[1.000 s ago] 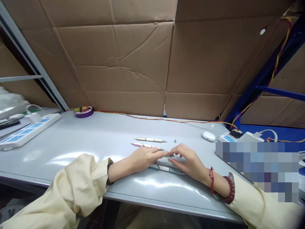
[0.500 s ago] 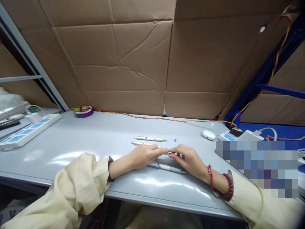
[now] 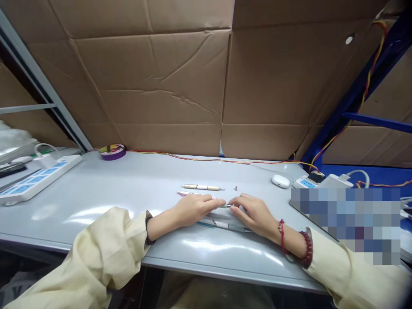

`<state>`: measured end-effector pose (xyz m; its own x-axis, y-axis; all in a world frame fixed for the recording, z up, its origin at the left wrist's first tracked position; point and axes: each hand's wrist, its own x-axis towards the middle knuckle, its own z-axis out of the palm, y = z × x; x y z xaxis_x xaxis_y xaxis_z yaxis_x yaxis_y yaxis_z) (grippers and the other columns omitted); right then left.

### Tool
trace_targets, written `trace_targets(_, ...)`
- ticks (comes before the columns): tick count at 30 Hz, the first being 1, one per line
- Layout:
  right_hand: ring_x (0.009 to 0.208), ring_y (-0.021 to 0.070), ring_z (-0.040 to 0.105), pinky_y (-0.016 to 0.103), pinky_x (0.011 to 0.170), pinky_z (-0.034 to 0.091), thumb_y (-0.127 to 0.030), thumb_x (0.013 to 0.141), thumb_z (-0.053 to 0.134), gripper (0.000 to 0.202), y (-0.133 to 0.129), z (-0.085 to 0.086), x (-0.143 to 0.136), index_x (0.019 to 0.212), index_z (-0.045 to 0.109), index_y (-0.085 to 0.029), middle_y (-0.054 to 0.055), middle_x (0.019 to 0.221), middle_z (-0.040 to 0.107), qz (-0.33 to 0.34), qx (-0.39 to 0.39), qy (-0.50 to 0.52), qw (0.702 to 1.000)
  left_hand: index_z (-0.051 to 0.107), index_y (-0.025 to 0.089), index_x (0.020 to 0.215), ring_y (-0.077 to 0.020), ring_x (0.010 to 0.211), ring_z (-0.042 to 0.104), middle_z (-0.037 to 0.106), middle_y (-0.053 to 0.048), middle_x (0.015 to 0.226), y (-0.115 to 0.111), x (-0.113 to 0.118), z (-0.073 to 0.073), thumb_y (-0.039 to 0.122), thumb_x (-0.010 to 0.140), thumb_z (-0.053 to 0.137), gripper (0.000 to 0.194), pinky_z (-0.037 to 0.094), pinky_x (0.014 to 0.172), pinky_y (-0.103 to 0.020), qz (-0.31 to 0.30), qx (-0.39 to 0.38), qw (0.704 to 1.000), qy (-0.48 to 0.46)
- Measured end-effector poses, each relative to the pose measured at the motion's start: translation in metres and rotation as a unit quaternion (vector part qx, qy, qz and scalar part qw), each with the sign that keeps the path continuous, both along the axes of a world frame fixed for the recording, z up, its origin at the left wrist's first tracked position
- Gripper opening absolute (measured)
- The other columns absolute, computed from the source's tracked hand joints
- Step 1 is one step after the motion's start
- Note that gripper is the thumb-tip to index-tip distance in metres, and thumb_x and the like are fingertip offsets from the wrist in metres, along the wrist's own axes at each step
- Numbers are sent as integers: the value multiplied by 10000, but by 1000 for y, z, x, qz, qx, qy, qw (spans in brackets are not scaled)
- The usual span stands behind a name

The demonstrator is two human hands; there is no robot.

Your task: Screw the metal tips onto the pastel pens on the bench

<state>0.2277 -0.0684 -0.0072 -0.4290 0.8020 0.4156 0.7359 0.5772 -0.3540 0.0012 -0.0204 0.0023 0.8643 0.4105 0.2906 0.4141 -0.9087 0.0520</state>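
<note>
**Fingertips meet over a pen at mid-worktop**

While both forearms lie flat on the grey worktop [image 3: 128, 184], the hands come together at its middle, fingertips almost touching. The left hand [image 3: 193, 209] reaches in from the left, palm down, fingers stretched out and pressed together on a thin pen part [image 3: 225, 206]. The right hand [image 3: 252, 213] answers from the other side, fingers curled and pinching the same little piece at its tip; just how tight the pinch is, I cannot tell. Cream sleeves cover both arms, a dark band sits on the left wrist, red beads on the right.

Under the hands lies a blue pen [image 3: 225, 225], partly hidden. Just behind the left hand a pink pen [image 3: 193, 194] peeks out, and beyond that a beige pen [image 3: 202, 187] lies free, with a tiny cap [image 3: 236, 188] beside its tip.

Further out: a white earbud case [image 3: 280, 181] to the right, a power strip [image 3: 35, 178] far left, a purple tape roll [image 3: 112, 151] at the back edge. Red-and-yellow wire [image 3: 209, 159] runs along a wall of brown cardboard [image 3: 180, 77], with a blue frame [image 3: 360, 86] on the right.
</note>
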Motion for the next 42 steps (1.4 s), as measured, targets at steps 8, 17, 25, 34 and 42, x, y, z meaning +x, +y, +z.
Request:
trace_targets(8, 619, 141, 549, 255, 590, 440, -330, 908, 462, 198, 4, -7, -1, 910, 616, -207, 26, 734, 626, -4, 16, 61, 998, 489, 257, 1210, -136, 688, 570, 595, 3, 792, 3, -2, 1, 177, 940, 331, 323, 370, 569, -198, 14, 2, 1000, 6)
trace_targets(17, 620, 133, 553, 253, 584, 461, -280, 889, 499, 128, 3, -4, 0, 908, 595, -198, 28, 746, 627, 4, 42, 70, 997, 413, 345, 1288, -112, 621, 502, 546, 17, 827, 6, -6, 0, 97, 896, 366, 466, 311, 495, -193, 11, 20, 998, 61)
trace_targets(25, 657, 153, 571, 271, 608, 473, -293, 918, 441, 179, 4, -3, 1, 909, 594, -200, 42, 750, 628, 10, 58, 95, 994, 420, 378, 1281, -105, 557, 424, 481, 25, 728, 6, -7, -1, 97, 894, 358, 483, 299, 481, -179, 34, 79, 995, 48)
trace_targets(34, 609, 144, 527, 256, 592, 408, -353, 939, 350, 304, 19, 8, 23, 790, 553, -183, 33, 708, 602, -94, 61, 66, 991, 441, 390, 1273, -110, 556, 457, 515, 17, 754, 11, -11, 4, 125, 923, 299, 462, 332, 519, -193, 50, 56, 997, 25)
trace_targets(42, 485, 141, 485, 259, 468, 229, -449, 925, 308, 490, 36, 9, 45, 585, 548, -191, 26, 542, 582, -170, -57, -127, 976, 477, 332, 1243, -127, 658, 559, 610, 22, 798, 14, -10, 6, 181, 942, 337, 365, 362, 563, -198, 2, 0, 999, 45)
